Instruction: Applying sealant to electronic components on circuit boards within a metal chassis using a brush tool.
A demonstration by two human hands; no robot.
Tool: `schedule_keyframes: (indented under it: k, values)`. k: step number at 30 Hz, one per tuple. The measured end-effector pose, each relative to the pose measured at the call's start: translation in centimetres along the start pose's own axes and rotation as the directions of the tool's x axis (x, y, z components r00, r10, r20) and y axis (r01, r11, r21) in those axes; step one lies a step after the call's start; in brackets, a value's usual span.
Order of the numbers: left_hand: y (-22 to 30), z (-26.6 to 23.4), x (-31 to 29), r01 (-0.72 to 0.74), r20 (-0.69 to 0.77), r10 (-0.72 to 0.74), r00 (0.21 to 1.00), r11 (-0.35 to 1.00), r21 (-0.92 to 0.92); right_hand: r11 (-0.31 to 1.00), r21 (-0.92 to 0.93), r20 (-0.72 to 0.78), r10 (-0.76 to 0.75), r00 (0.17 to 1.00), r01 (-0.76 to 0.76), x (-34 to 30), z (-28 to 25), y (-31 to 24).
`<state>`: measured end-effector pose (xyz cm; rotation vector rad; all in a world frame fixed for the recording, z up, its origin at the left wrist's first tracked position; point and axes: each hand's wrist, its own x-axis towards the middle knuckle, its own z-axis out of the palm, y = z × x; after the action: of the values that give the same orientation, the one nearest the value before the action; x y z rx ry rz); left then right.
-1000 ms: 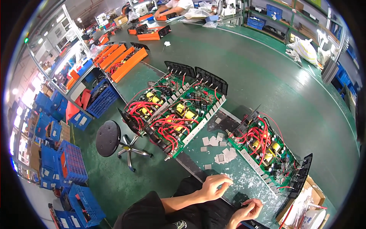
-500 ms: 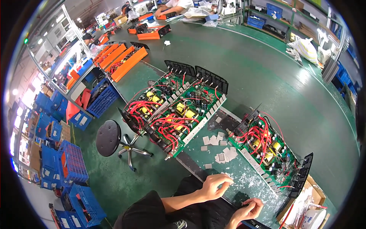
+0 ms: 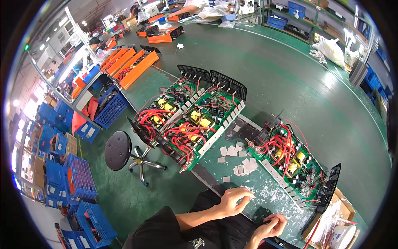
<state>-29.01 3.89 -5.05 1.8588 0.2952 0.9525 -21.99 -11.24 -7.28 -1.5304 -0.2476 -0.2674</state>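
My left hand (image 3: 236, 201) is raised over the near edge of the green worktable, its fingers curled toward the thumb in a loose pinch. Lower and to the right is my right hand (image 3: 271, 226), its thumb pressed to bent fingers. Whatever either may hold is hidden or too small to name. Beyond them lie thin grey square pads (image 3: 245, 167), some piled, some loose. At the right rests a circuit board assembly (image 3: 286, 155) with red wires, yellow-wrapped coils and a row of metal blocks along its edge. Two similar board assemblies (image 3: 195, 124) stand side by side farther left.
White smears mark the worktable (image 3: 265, 191) near my hands. A cardboard box (image 3: 342, 216) with a white tub sits at the right. A black round stool (image 3: 117, 150) and blue crates (image 3: 81, 176) are left. Orange-cased units (image 3: 139, 68) stand farther back, near other people.
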Motion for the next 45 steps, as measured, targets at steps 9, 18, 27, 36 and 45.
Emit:
schedule_keyframes:
  k: [9,18,27,36,45]
  values:
    - [0.03,0.04,-0.02,0.006,-0.005,-0.006,1.000,1.000,0.010,1.000,-0.005,0.006,-0.027,1.000,0.027,-0.03,0.22,-0.38]
    - [-0.07,0.09,-0.20,0.020,-0.007,-0.020,1.000,1.000,0.020,1.000,-0.007,-0.001,-0.018,1.000,0.018,-0.01,0.20,-0.46]
    - [-0.07,0.12,-0.20,0.039,0.003,-0.039,0.999,0.999,0.026,1.000,-0.006,-0.012,-0.014,1.000,0.014,0.00,0.27,-0.64]
    - [-0.14,0.12,-0.35,0.058,0.000,-0.058,0.998,0.998,0.015,0.999,-0.018,0.002,-0.028,1.000,0.028,0.00,0.11,-0.34]
    - [0.01,0.19,-0.32,0.037,-0.013,-0.037,0.999,0.999,0.030,0.999,-0.037,-0.007,0.005,1.000,-0.005,-0.14,0.00,-0.47]
